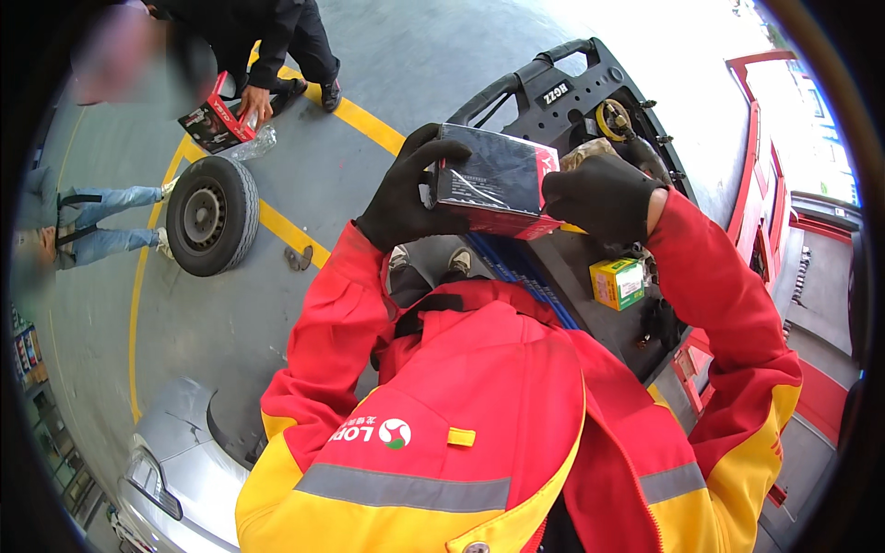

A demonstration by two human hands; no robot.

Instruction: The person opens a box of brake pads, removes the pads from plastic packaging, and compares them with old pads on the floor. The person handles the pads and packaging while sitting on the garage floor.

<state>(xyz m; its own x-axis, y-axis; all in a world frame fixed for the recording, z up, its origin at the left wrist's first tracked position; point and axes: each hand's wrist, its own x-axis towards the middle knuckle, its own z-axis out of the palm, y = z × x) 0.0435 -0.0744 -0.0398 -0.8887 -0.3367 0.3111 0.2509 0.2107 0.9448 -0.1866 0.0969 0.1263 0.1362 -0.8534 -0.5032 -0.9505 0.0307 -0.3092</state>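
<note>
Both hands wear black knitted gloves and clamp one glossy cardboard box (493,180) between them, held up in front of the chest: the left hand (406,198) grips its left end with the fingers curled over the top edge, and the right hand (604,195) closes around its right end. It is a flat rectangular carton — dark and shiny on its broad face, red along the lower edge — with its long axis running left to right, tilted a little so the right end sits lower, and the broad dark face turned upward. Red jacket sleeves with yellow panels and grey reflective bands lead down from the gloves. Just below the right hand, on a black tool cart (572,83) with a tubular handle, stands a small yellow and green box (618,282). Farther out on the smooth grey floor, crossed by painted yellow lines, a car wheel (211,215) lies with its steel rim up; beside it another person in dark clothes holds a red and black box (216,115). A grey car's front corner (175,456) shows at lower left.
</note>
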